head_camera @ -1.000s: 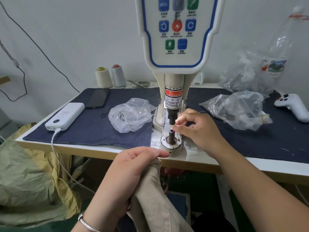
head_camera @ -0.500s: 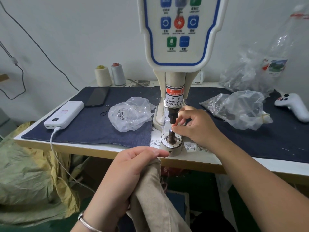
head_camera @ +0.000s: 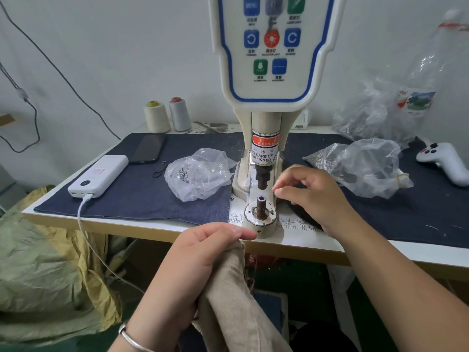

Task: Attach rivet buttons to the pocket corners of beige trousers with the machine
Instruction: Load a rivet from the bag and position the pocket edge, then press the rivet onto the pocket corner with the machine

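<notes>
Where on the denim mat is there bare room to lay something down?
Free: the denim mat between power bank and left plastic bag, and the front right corner. Crowded: around the machine, right hand and right bag.

White table (head_camera: 299,243) under dark blue cloth (head_camera: 137,199), machine (head_camera: 262,174), two thread cones (head_camera: 167,116) at back.
</notes>
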{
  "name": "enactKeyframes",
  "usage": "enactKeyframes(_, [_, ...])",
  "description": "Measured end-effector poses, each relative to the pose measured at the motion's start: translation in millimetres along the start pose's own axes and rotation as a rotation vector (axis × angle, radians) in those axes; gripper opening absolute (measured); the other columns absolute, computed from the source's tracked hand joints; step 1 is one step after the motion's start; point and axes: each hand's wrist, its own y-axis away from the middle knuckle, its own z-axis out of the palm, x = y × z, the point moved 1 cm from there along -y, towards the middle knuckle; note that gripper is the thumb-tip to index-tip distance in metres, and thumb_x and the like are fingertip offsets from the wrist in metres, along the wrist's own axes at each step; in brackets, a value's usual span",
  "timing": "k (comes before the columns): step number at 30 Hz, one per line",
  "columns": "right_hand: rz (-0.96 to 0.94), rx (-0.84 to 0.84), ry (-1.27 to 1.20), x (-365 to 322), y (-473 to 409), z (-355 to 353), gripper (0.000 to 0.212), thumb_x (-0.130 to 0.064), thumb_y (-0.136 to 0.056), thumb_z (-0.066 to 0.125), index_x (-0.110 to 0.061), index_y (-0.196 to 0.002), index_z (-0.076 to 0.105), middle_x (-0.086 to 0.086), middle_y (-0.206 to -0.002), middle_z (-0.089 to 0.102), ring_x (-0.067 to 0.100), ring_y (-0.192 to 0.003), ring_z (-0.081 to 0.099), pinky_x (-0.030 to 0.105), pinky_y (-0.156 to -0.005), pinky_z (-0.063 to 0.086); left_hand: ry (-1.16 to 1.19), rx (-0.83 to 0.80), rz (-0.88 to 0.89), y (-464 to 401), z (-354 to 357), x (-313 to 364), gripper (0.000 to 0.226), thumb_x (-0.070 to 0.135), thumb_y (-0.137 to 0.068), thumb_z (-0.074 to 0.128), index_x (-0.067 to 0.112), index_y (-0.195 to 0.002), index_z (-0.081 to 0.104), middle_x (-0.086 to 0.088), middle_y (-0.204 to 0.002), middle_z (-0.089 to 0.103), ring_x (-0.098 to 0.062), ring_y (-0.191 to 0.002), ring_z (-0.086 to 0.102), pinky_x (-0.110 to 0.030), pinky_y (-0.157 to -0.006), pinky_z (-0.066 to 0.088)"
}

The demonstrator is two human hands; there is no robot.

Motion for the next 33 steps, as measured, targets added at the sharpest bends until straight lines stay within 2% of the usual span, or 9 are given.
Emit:
enactKeyframes(3, [-0.004, 0.117, -0.168, 1.2, 29.4, -6.6, 0.013, -0.005, -0.08, 0.069, -0.012, -0.068, 0.068, 0.013, -0.077, 0.063, 0.015, -0.069, 0.054, 0.028, -0.065, 0.045, -0.003, -0.044, -0.003, 0.7, -1.8, 0.6, 0.031, 0.038, -0.073, 0.065, 0.017, -0.089, 0.081, -0.012, -0.083, 0.07, -0.018, -0.077, 0.062, -0.021, -0.066, 0.051])
enactKeyframes(7, [-0.059, 0.109, -0.211, -6.7, 74.8, -0.3, 0.012, -0.02, -0.077, 0.07, -0.015, -0.066, 0.068, 0.009, -0.073, 0.066, 0.014, -0.069, 0.06, 0.021, -0.064, 0.048, 0.01, -0.183, -0.003, 2.4, 0.1, 5.8, 0.028, 0.032, -0.076, 0.063, 0.014, -0.09, 0.079, -0.013, -0.084, 0.066, -0.021, -0.08, 0.061, -0.022, -0.067, 0.053])
enactKeyframes(9, [-0.072, 0.02, -0.228, -12.4, 90.3, 6.6, 0.01, -0.028, -0.078, 0.07, -0.018, -0.078, 0.071, 0.006, -0.085, 0.069, 0.016, -0.079, 0.065, 0.023, -0.07, 0.052, 0.022, -0.263, 0.012, 3.7, 2.3, 10.3, 0.025, 0.029, -0.078, 0.063, 0.014, -0.091, 0.079, -0.011, -0.085, 0.067, -0.02, -0.082, 0.062, -0.025, -0.073, 0.051])
enactKeyframes(13, [-0.033, -0.289, -0.338, -18.3, 101.6, 16.0, 0.063, -0.042, -0.067, 0.079, -0.022, -0.124, 0.059, -0.002, -0.124, 0.065, 0.018, -0.116, 0.061, 0.036, -0.095, 0.05, 0.123, -0.441, 0.039, 10.4, 7.1, 21.6, 0.027, 0.022, -0.08, 0.063, 0.008, -0.102, 0.073, -0.019, -0.1, 0.07, -0.029, -0.093, 0.063, -0.037, -0.085, 0.049])
enactKeyframes(15, [0.02, -0.472, -0.372, -21.4, 101.7, 17.0, 0.076, -0.036, -0.065, 0.085, -0.023, -0.133, 0.054, -0.001, -0.131, 0.062, 0.021, -0.123, 0.057, 0.038, -0.102, 0.047, 0.183, -0.511, 0.042, 15.2, 8.0, 27.0, 0.031, 0.019, -0.079, 0.063, 0.008, -0.108, 0.071, -0.028, -0.107, 0.069, -0.034, -0.097, 0.065, -0.039, -0.087, 0.051])
enactKeyframes(21, [0.269, -0.755, -0.513, -17.6, 107.6, 3.6, 0.034, -0.007, -0.063, 0.081, -0.005, -0.096, 0.073, 0.011, -0.094, 0.073, 0.023, -0.084, 0.067, 0.03, -0.075, 0.053, 0.218, -0.609, -0.022, 25.7, -0.4, 29.1, 0.047, 0.016, -0.079, 0.068, 0.013, -0.126, 0.065, -0.032, -0.109, 0.066, -0.037, -0.1, 0.065, -0.038, -0.089, 0.053])
enactKeyframes(25, [0.301, -0.753, -0.813, -18.1, 113.6, -5.5, 0.028, 0.002, -0.071, 0.064, -0.008, -0.095, 0.074, 0.004, -0.087, 0.074, 0.014, -0.078, 0.069, 0.023, -0.071, 0.053, 0.161, -0.601, -0.058, 26.9, -7.2, 30.2, 0.054, 0.017, -0.078, 0.07, 0.019, -0.131, 0.063, -0.031, -0.12, 0.066, -0.042, -0.108, 0.064, -0.041, -0.093, 0.051])
enactKeyframes(29, [0.351, -0.625, -0.916, -18.8, 114.6, -11.6, 0.047, 0.0, -0.063, 0.065, 0.004, -0.109, 0.069, 0.024, -0.103, 0.065, 0.029, -0.088, 0.064, 0.03, -0.076, 0.054, 0.069, -0.493, -0.126, 22.7, -6.9, 24.4, 0.044, 0.019, -0.077, 0.073, 0.015, -0.121, 0.071, -0.026, -0.124, 0.066, -0.044, -0.117, 0.062, -0.046, -0.102, 0.045])
enactKeyframes(33, [0.425, -0.544, -0.911, -22.8, 112.4, -14.0, 0.051, 0.004, -0.068, 0.067, 0.009, -0.118, 0.061, 0.03, -0.118, 0.061, 0.034, -0.102, 0.061, 0.037, -0.088, 0.053, -0.019, -0.437, -0.137, 19.7, -8.3, 16.3, 0.032, 0.025, -0.082, 0.067, 0.002, -0.104, 0.074, -0.018, -0.098, 0.071, -0.022, -0.082, 0.066, -0.025, -0.07, 0.053])
